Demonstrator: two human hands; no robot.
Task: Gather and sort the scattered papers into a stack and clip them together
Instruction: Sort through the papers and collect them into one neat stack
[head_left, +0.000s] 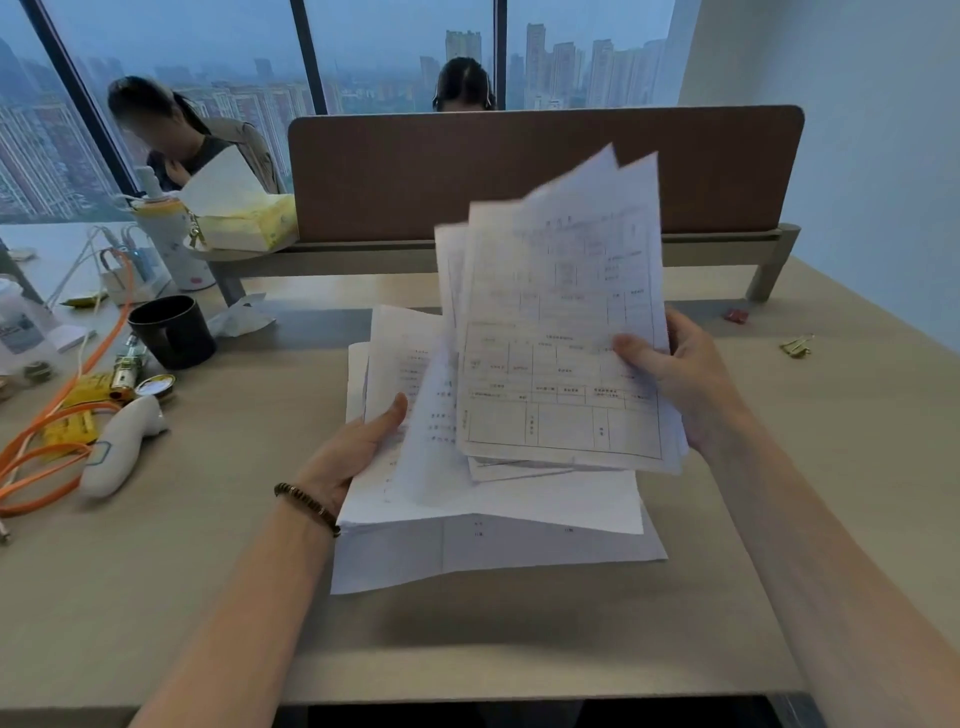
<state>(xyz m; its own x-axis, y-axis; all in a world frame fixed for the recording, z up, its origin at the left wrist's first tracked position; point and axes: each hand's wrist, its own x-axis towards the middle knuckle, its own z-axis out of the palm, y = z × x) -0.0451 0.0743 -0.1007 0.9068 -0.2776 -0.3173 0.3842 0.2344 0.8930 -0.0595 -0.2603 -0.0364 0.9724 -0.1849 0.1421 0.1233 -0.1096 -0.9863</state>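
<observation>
Pale beige laminate table (519, 623) beside a high-rise window, brown divider panel (519, 171) behind. Right hand (675, 374) is pinching a fanned, tilted sheaf of white printed form sheets (561, 332) at its right edge, raised above the table. Left hand (363, 441) is gripping the looser white sheets (467, 519) lying underneath, thumb on top. Paper looks thin, floppy, slippery; likely best squared by the edges. Small gold binder clip (796, 347) is lying well apart, far right.
</observation>
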